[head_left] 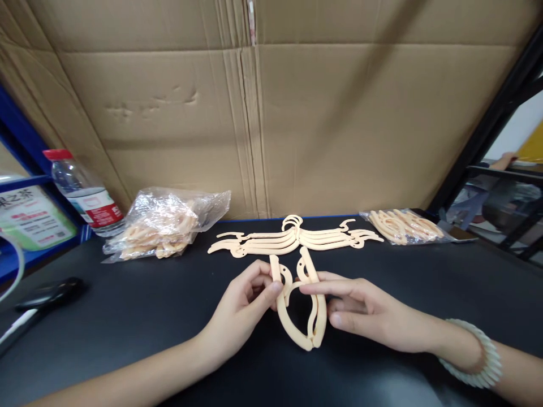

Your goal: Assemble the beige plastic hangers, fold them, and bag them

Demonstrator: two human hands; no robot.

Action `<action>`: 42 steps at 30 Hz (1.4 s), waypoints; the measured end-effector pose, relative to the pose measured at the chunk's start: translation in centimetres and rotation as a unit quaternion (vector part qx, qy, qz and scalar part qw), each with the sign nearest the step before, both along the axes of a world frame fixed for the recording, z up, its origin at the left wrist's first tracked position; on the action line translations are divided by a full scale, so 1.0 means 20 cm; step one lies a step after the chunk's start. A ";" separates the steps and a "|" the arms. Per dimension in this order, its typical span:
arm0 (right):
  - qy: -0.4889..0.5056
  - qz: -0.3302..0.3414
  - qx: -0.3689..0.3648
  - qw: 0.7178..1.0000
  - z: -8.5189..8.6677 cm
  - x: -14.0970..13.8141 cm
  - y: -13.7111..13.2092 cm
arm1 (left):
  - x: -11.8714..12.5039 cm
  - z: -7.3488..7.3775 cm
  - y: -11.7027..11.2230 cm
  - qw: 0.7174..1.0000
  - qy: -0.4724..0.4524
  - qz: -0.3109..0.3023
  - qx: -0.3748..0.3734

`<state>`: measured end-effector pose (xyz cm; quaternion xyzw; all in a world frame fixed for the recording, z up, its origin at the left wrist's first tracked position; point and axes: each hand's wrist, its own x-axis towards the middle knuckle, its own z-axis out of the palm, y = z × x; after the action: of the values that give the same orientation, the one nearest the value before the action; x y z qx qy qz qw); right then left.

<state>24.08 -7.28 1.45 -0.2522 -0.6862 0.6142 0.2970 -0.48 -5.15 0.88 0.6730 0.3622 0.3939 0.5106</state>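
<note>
Between my two hands is a cream plastic folding hanger (292,329), its arms folded up and its hinge end toward me. My left hand (244,308) pinches the left arm between thumb and fingers. On the other side, my right hand (360,308) grips the right arm, the index finger lying across its front and the thumb beside it. Just beyond, several unfolded hangers (271,243) lie nested together on the black table (178,316), their hooks bunched at the middle.
At the left lies a clear bag of hanger parts (165,223), near a red-capped water bottle (91,195). A flatter bag of hangers (405,226) is at the right. A black mouse-like object (51,294) sits far left. Cardboard (339,113) walls off the back.
</note>
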 end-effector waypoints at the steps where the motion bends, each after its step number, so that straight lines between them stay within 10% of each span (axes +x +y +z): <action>1: 0.001 0.002 0.001 1.000 0.01 0.00 0.00 | 0.00 0.00 -0.01 1.000 -0.003 0.001 0.004; 20: -0.012 -0.001 0.075 0.997 0.05 -0.01 -0.05 | 0.03 0.09 -0.07 0.995 -0.071 -0.063 -0.011; 37: -0.156 0.043 0.200 0.966 0.09 -0.01 -0.05 | 0.06 0.01 -0.02 0.996 -0.018 0.030 -0.085; 42: -0.204 -0.090 0.227 0.948 0.01 0.06 0.02 | 0.02 0.00 0.00 0.994 0.026 0.106 0.000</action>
<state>25.18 -6.88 1.66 -0.3589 -0.8278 0.3487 0.2538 -0.13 -5.20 0.96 0.6406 0.4448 0.4284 0.4564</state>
